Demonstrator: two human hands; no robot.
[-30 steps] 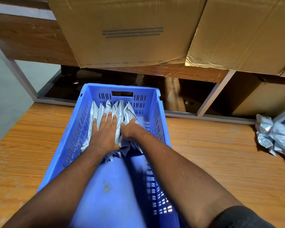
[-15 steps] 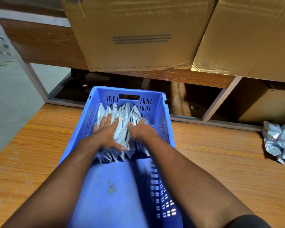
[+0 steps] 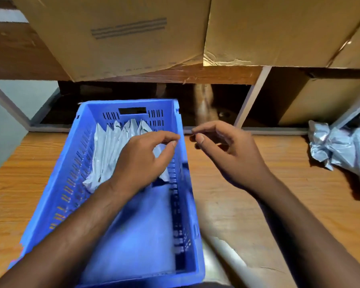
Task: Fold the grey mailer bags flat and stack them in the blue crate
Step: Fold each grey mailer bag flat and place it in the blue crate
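Left hand (image 3: pixel 141 163) hovers over the folded mailer bags (image 3: pixel 112 150) standing at the far end of the blue crate (image 3: pixel 71 163), fingers loosely curled, holding nothing. Right hand (image 3: pixel 227 150) likewise, above the tabletop (image 3: pixel 237 204); crumpled bags (image 3: pixel 341 148) lie far right.

Big boxes are sitting over a wooden table.

A wooden table (image 3: pixel 258 204) with orange-brown lines in it is lying across the bottom of the view. Above it, 2 big brown cardboard boxes are hanging over the edge of a dark wooden shelf (image 3: pixel 19 57). The left box (image 3: pixel 116 36) is showing blurry grey print, too blurry to read. The right box (image 3: pixel 279 28) is showing a crumpled, torn bottom edge. A pale metal post (image 3: pixel 252 96) is leaning up under the shelf. Another brown box (image 3: pixel 312 100) is sitting in the dark space behind it. A grey floor (image 3: pixel 6 121) is showing on the left.
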